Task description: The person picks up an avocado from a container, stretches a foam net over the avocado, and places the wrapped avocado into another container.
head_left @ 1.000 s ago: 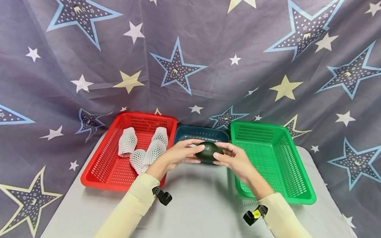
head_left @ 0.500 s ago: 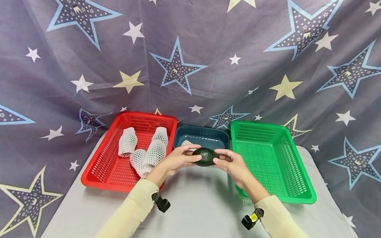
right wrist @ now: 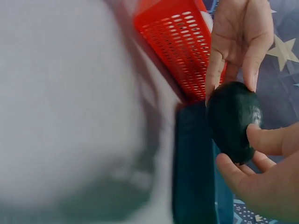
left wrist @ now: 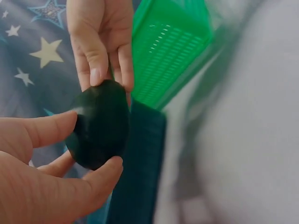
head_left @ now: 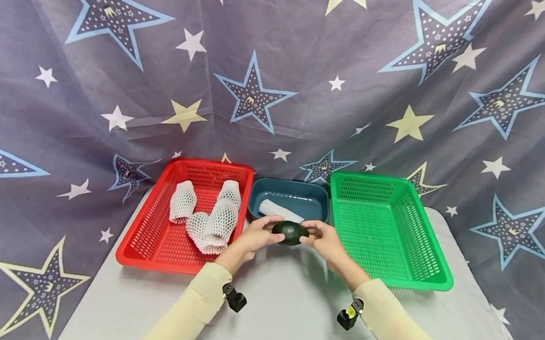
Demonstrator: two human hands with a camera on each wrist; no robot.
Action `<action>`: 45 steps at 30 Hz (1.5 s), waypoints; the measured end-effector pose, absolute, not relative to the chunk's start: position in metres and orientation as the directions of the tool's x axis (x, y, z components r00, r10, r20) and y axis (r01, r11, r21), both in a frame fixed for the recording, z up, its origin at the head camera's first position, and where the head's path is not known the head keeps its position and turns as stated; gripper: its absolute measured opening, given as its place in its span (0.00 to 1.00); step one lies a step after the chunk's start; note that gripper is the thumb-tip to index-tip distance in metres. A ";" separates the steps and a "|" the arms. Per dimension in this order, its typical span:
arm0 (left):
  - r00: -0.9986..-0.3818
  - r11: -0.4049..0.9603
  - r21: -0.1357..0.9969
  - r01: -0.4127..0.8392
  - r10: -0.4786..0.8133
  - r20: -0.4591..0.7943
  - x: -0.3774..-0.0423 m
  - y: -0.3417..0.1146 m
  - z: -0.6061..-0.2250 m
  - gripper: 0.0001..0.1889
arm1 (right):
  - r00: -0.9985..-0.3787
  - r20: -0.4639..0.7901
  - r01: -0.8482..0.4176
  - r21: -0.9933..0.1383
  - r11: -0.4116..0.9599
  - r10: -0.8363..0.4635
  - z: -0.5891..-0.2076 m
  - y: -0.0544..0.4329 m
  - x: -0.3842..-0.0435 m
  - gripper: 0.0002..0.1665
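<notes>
A dark green avocado (head_left: 290, 233), smooth and oval, is held between both hands in front of the blue dish (head_left: 317, 192). My left hand (head_left: 255, 238) grips its left end with thumb and fingers. On the opposite end, my right hand (head_left: 326, 244) pinches it the same way. The left wrist view shows the avocado (left wrist: 103, 126) with fingertips at both ends, and the right wrist view shows the avocado (right wrist: 233, 122) glossy and bare. Behind it, a white foam net sleeve (head_left: 278, 210) lies in the blue dish, its front part overlapped by the left hand.
To the left stands a red basket (head_left: 129, 233) with several white foam net sleeves (head_left: 183, 202) inside. A green basket (head_left: 434, 251) stands at the right. All rest on a white-covered table (head_left: 282, 324), with a star-patterned cloth (head_left: 285, 40) hanging behind.
Both hands have come nearer with the avocado, down and slightly left in the head view. The foam net sleeve in the blue dish, mostly hidden before, now shows.
</notes>
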State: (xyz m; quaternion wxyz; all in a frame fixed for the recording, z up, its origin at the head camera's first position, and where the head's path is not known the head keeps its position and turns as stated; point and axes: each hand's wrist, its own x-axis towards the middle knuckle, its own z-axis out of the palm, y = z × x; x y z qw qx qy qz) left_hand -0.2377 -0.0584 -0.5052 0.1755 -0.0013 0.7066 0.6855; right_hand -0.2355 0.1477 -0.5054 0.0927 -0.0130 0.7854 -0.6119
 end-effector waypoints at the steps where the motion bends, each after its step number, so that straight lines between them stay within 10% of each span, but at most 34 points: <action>1: -0.942 0.064 0.969 -0.237 0.228 -0.245 -0.237 -0.058 -0.508 0.29 | -0.983 -0.130 0.093 -0.961 0.261 -0.127 -0.508 0.146 -0.235 0.24; 30: -0.947 0.123 0.941 -0.315 0.026 -0.320 -0.234 -0.046 -0.564 0.34 | -0.978 -0.196 0.145 -0.879 0.454 -0.067 -0.552 0.116 -0.232 0.26; 45: -0.946 0.128 0.941 -0.315 0.037 -0.321 -0.234 -0.047 -0.566 0.33 | -0.983 -0.036 -0.077 -0.807 0.585 -0.180 -0.491 0.112 -0.276 0.17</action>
